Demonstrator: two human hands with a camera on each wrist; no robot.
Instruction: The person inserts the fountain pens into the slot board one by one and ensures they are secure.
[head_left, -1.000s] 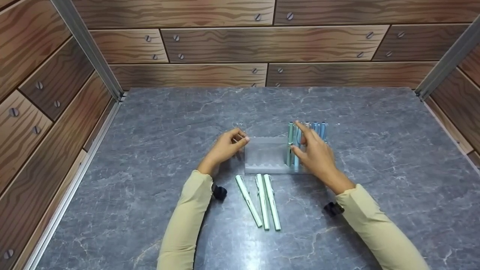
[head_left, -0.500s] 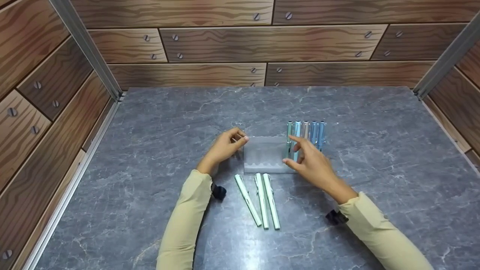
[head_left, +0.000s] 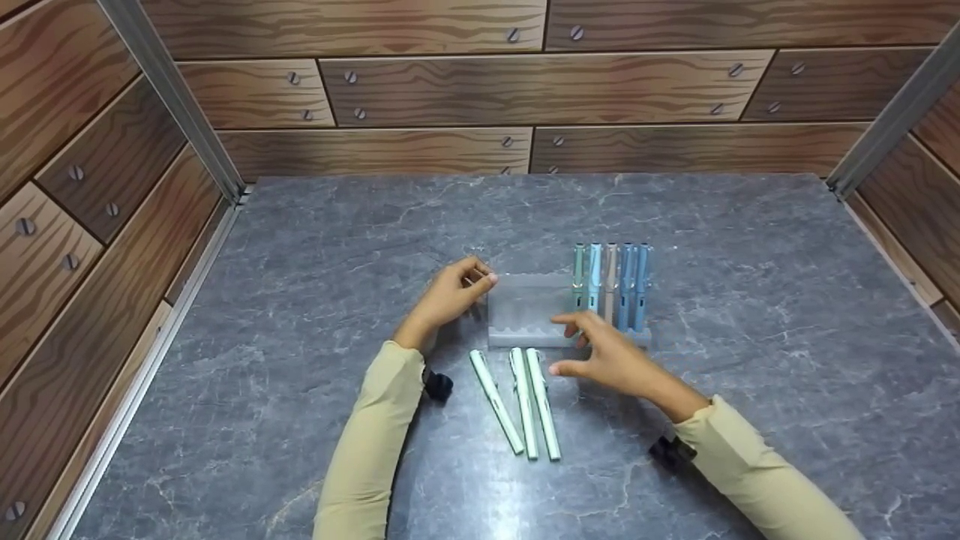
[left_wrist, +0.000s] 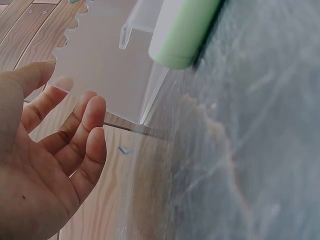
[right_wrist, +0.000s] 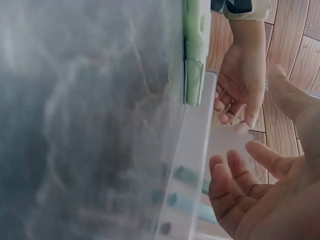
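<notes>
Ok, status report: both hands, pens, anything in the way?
Left hand pinching corner of clear pen rack. Right hand open, holding nothing, beside three loose mint-green pens. Five other pens racked. Nothing visible blocking right hand from loose pens.

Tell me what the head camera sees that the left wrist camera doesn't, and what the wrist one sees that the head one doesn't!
Only the head view shows the right hand, the sleeves and the blue pens.

Only the left wrist view shows the palm of the left hand, and a fingertip through clear plastic.

Both show the left hand pinching the clear rack, a pale green pen, the grey table and wood-patterned walls.
</notes>
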